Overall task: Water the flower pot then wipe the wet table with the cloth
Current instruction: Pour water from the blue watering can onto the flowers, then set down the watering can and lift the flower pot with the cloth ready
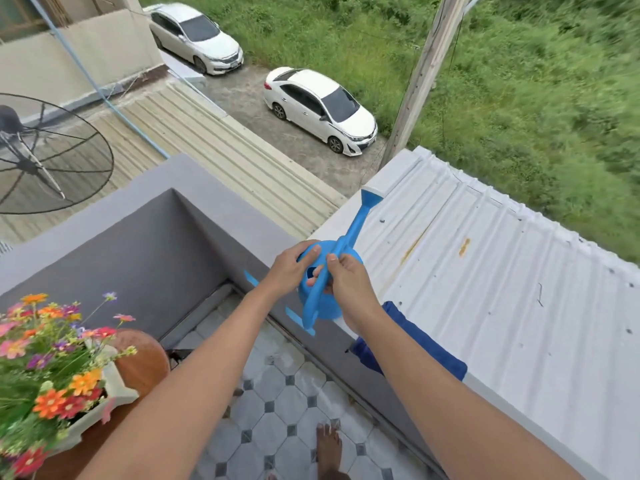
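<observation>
A blue plastic watering can [323,303] rests on top of the grey balcony wall [194,181], its long spout pointing away over the roof. My left hand [294,268] lies on the can's left top. My right hand [346,282] grips its handle from the right. A dark blue cloth [415,344] hangs over the wall just behind my right forearm. At the lower left a white flower pot [114,386] full of colourful flowers stands on a round brown wooden table [145,362].
A white corrugated roof [502,278] runs to the right beyond the wall. The balcony floor has grey tiles [277,410], and a bare foot [329,448] stands on them. A black satellite dish [45,154] sits at the left; two white cars are parked below.
</observation>
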Demonstrator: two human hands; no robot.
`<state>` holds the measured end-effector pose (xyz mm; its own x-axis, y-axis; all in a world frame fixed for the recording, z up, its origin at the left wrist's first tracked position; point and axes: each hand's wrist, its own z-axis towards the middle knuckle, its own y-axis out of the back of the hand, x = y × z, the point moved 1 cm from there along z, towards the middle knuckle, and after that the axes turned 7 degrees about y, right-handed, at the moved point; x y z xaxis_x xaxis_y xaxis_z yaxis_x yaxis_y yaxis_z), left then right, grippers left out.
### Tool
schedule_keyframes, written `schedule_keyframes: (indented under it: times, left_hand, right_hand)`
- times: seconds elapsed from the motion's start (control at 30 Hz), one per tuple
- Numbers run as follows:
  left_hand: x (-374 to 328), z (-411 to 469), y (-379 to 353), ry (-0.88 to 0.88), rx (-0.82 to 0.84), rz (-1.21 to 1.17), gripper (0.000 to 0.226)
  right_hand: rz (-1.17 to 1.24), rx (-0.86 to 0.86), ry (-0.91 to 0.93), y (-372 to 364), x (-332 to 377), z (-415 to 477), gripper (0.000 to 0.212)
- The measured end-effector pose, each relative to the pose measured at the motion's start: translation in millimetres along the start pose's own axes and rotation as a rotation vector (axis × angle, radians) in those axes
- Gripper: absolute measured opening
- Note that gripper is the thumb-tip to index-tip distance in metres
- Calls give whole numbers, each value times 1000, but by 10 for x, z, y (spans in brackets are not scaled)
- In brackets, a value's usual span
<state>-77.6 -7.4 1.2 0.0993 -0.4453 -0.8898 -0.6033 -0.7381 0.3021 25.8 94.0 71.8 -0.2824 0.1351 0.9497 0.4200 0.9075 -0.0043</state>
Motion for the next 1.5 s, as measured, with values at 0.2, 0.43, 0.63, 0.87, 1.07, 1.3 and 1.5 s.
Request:
schedule_keyframes:
  times: [0.2, 0.43, 0.63, 0.87, 1.07, 1.3, 1.5]
  left_hand:
    - [74, 144, -28, 15, -13, -14, 44]
    - [-85, 60, -27, 2, -151, 86, 42]
    - [-806, -411, -206, -392, -447, 168, 28]
    - [-681, -969, -1142, -522, -211, 194, 7]
    - [432, -1152, -1942, -527, 129, 867, 40]
    - [986, -1106, -2053, -445, -21, 1158, 51]
    - [922, -915, -2232, -501, -134, 1129, 45]
  right_hand:
    - [43, 22, -19, 123, -63, 79, 27]
    - [-122, 54, -13, 404, -112, -5, 26]
    - [-255, -169, 41, 1047, -350, -148, 16]
    - [-476, -262, -67, 1719, -998, -548, 31]
    - [-574, -293, -76, 1950, -1461, -836, 23]
    - [-678, -238, -82, 1935, -1623, -861, 24]
    - [-723, -239, -51, 1916, -1684, -860, 28]
